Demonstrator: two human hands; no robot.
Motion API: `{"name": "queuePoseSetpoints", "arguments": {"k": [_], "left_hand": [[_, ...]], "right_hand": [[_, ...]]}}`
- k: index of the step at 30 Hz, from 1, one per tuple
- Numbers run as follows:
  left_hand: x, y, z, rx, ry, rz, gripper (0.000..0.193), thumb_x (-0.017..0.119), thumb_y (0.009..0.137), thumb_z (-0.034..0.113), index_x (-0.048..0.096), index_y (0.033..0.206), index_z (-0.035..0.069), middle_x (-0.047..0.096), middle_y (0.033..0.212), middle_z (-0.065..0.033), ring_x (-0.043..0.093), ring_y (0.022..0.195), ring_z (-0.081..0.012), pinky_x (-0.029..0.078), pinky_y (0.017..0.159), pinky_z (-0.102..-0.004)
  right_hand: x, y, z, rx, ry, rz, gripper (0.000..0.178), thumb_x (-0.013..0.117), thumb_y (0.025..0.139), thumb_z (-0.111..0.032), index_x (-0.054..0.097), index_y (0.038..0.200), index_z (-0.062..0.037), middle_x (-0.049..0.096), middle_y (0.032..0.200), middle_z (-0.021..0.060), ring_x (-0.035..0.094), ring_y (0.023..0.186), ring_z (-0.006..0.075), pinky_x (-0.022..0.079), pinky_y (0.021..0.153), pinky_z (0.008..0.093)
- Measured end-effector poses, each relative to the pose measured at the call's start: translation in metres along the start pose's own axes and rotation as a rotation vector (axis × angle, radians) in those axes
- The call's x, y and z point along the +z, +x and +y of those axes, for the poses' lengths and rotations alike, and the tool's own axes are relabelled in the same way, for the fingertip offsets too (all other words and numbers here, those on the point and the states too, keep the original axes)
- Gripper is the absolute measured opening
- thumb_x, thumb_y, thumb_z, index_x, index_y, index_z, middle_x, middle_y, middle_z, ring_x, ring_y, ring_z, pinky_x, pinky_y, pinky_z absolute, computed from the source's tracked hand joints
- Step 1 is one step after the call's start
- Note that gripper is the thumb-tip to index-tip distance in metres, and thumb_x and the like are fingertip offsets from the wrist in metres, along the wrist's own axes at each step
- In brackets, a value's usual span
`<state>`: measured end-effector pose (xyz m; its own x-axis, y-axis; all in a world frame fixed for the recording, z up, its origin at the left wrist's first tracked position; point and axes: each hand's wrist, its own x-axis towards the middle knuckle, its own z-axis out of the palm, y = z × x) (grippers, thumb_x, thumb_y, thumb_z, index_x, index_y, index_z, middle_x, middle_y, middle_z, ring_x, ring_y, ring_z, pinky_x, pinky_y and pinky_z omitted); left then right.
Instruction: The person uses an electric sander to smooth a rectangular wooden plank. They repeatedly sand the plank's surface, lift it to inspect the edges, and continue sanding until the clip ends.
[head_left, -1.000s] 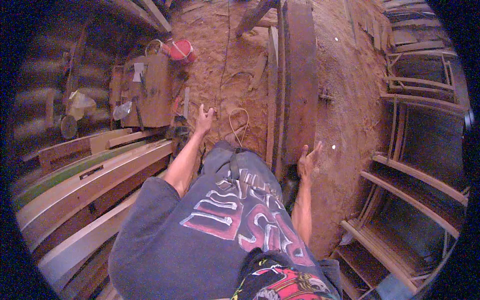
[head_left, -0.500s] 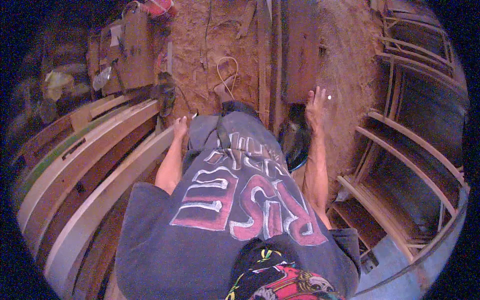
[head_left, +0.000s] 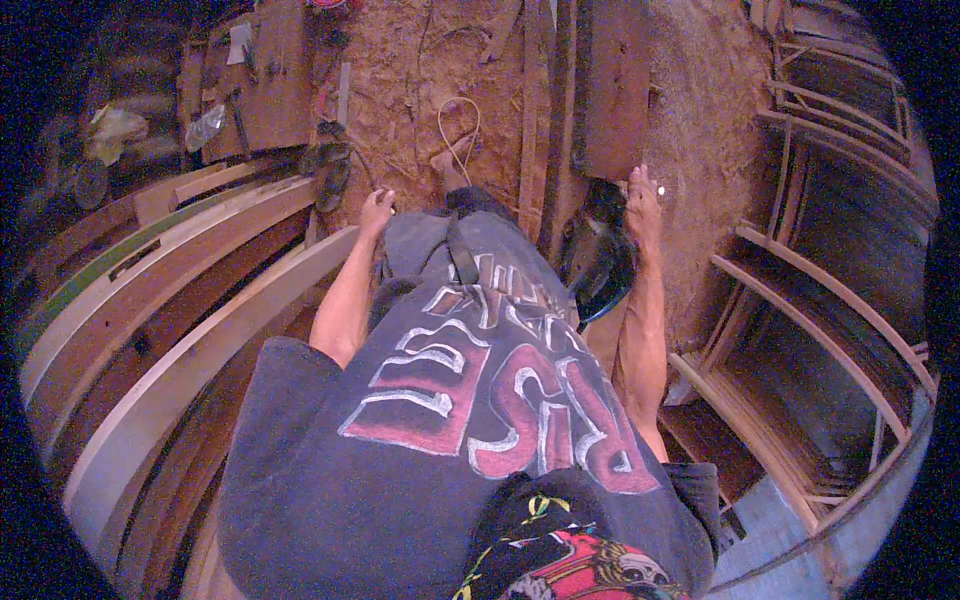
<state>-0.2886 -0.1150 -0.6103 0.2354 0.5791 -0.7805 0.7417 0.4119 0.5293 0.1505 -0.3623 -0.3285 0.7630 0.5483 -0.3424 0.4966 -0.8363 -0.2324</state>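
My left hand [head_left: 377, 212] hangs at my side with the fingers curled in and nothing visible in it, just above stacked pale planks [head_left: 190, 330]. Out to the right, my right hand [head_left: 643, 205] has loose fingers and a ring, and it holds nothing. It hovers beside a shiny black object [head_left: 598, 262] and close to the near end of a dark wide board [head_left: 612, 90] lying on the sawdust floor. My grey printed shirt [head_left: 460, 420] fills the lower middle of the view.
Long planks lean in a stack at the left. A wooden bench with tools and a plastic bottle [head_left: 205, 125] stands at the upper left. Curved wooden frames [head_left: 800, 300] stand at the right. A loop of cord [head_left: 458, 125] lies on the sawdust-covered floor [head_left: 690, 130].
The view has shifted forward over the floor. Both arms have dropped closer to my sides. My left hand's fingers, spread earlier, are now curled in.
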Motion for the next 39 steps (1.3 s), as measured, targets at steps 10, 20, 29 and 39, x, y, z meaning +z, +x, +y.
{"name": "queuePoseSetpoints", "arguments": {"k": [10, 20, 29, 39], "left_hand": [[-0.006, 0.026, -0.006, 0.099, 0.257, 0.124, 0.062, 0.067, 0.089, 0.051, 0.061, 0.131, 0.006, 0.066, 0.125, -0.0213, 0.063, 0.118, -0.033, 0.047, 0.101, -0.0418], [-0.003, 0.02, 0.018, 0.115, 0.181, 0.055, 0.061, 0.067, 0.09, 0.051, 0.061, 0.131, 0.006, 0.067, 0.125, -0.0193, 0.063, 0.117, -0.0314, 0.048, 0.1, -0.04], [-0.001, 0.017, 0.049, 0.08, -0.131, 0.037, 0.06, 0.07, 0.089, 0.046, 0.061, 0.13, 0.003, 0.071, 0.115, -0.0192, 0.069, 0.104, -0.0277, 0.053, 0.09, -0.0386], [-0.023, 0.017, 0.019, 0.049, 0.177, 0.053, 0.062, 0.067, 0.09, 0.046, 0.061, 0.129, -0.001, 0.066, 0.125, -0.0211, 0.064, 0.117, -0.0307, 0.048, 0.1, -0.0397]], "right_hand": [[0.004, -0.007, -0.005, 0.044, 0.19, 0.129, 0.058, 0.035, 0.108, -0.042, 0.052, 0.14, 0.0027, 0.047, 0.149, 0.0205, 0.04, 0.143, 0.0317, 0.03, 0.118, 0.0366], [-0.004, 0.003, -0.069, 0.125, -0.058, 0.079, 0.105, 0.062, 0.082, -0.073, 0.023, 0.158, -0.0109, 0.029, 0.159, 0.0246, 0.032, 0.145, 0.0422, 0.026, 0.118, 0.0526], [0.01, 0.003, -0.077, 0.193, -0.176, 0.184, 0.123, 0.066, 0.073, -0.079, 0.011, 0.16, -0.0116, 0.018, 0.161, 0.0275, 0.019, 0.149, 0.0449, 0.014, 0.119, 0.063], [0.011, -0.013, -0.061, 0.21, -0.08, 0.11, 0.102, 0.052, 0.092, -0.067, 0.013, 0.158, 0.0004, 0.024, 0.162, 0.0225, 0.027, 0.15, 0.0323, 0.012, 0.121, 0.0582]]}}
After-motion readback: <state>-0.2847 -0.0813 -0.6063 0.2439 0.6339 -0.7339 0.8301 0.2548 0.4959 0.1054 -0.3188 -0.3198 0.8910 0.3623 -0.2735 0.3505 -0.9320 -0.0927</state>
